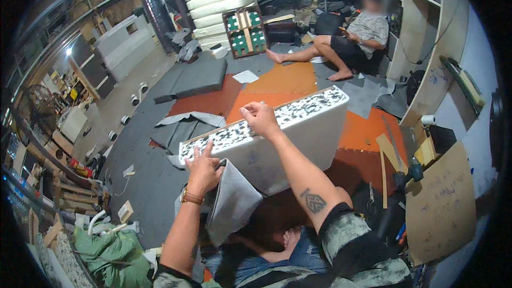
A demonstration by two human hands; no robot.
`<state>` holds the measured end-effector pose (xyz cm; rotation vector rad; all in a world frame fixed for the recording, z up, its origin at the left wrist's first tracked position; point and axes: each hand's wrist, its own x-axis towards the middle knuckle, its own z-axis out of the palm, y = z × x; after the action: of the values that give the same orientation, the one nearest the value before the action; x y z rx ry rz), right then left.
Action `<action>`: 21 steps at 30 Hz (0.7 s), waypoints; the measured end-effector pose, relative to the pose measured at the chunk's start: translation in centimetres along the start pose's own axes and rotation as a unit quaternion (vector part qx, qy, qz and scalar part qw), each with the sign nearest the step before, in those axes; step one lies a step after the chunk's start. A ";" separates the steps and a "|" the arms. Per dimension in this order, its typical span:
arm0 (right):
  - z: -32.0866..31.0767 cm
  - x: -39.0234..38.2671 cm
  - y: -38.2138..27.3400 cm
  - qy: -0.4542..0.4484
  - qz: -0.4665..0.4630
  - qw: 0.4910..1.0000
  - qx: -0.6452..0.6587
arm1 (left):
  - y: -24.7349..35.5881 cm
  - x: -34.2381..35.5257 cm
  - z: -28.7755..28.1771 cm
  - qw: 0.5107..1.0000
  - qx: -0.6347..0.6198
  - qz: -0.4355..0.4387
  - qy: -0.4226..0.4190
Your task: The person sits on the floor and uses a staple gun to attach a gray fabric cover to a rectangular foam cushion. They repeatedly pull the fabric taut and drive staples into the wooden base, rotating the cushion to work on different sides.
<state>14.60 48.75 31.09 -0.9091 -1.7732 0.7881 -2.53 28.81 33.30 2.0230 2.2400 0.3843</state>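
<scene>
white-sided foam block (306,138) upright before the person's lap. left hand (202,169) on its near-left corner, fingers spread; grip on grey fabric (233,202) unclear. right hand (261,119) above speckled face, fingertips together, contents unclear. sides look covered; speckled face bare, fabric seemingly unfastened.

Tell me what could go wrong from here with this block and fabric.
The white block appears to stand on edge, so an uneven push from the left hand or right hand might tip it. The grey fabric hangs beside the left hand and could slip or crease.
</scene>
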 end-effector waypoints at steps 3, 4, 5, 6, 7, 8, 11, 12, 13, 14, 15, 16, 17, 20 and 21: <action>-1.8 -6.3 -1.5 0.123 -0.031 0.992 -0.012 | -0.5 3.5 3.0 0.998 0.023 -0.050 0.025; -1.7 -10.1 -2.2 0.122 -0.021 0.992 0.012 | -0.6 4.4 3.6 0.997 0.036 -0.071 0.023; -1.3 -14.0 -2.8 0.124 -0.018 0.991 0.035 | -0.9 5.4 3.9 0.995 0.027 -0.084 0.035; -0.7 -17.4 -3.4 0.090 -0.026 0.996 0.017 | -1.0 5.9 4.3 0.995 0.012 -0.085 0.044; 0.4 -20.4 -3.7 0.062 -0.043 0.997 0.002 | -1.2 6.5 4.6 0.995 0.009 -0.089 0.047; 1.8 -22.7 -4.0 0.038 -0.013 0.999 -0.024 | -1.2 6.9 4.8 0.994 0.035 -0.098 0.045; 6.0 -26.1 -3.7 -0.029 0.113 0.981 -0.157 | -1.4 7.3 5.3 0.993 0.040 -0.105 0.043; 6.9 -26.5 -3.1 -0.026 0.133 0.970 -0.204 | -1.6 7.2 5.2 0.993 0.046 -0.108 0.032; 7.4 -26.8 -2.4 -0.050 0.146 0.962 -0.224 | -1.7 6.9 5.2 0.994 0.028 -0.103 0.038; 7.8 -26.6 -1.6 -0.050 0.135 0.960 -0.239 | -2.0 6.7 5.0 0.994 0.024 -0.101 0.030; 7.7 -26.6 -0.8 -0.050 0.124 0.957 -0.258 | -2.2 6.4 4.8 0.995 0.020 -0.097 0.026; 6.9 -26.3 0.3 -0.029 0.115 0.973 -0.200 | -2.4 6.0 4.7 0.995 0.016 -0.093 0.021; 5.6 -25.9 1.3 -0.013 0.130 0.983 -0.131 | -2.5 5.7 4.5 0.996 0.011 -0.088 0.017; -1.4 -24.3 3.6 0.088 0.101 0.980 -0.146 | -2.2 5.1 4.1 0.996 0.025 -0.088 0.006; -4.2 -23.3 3.9 0.088 0.109 0.975 -0.174 | -2.1 5.1 3.8 0.997 0.022 -0.078 -0.001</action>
<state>25.62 31.42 18.70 -1.3803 -1.6999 0.5186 -4.23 34.11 29.56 1.8506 2.4045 0.3215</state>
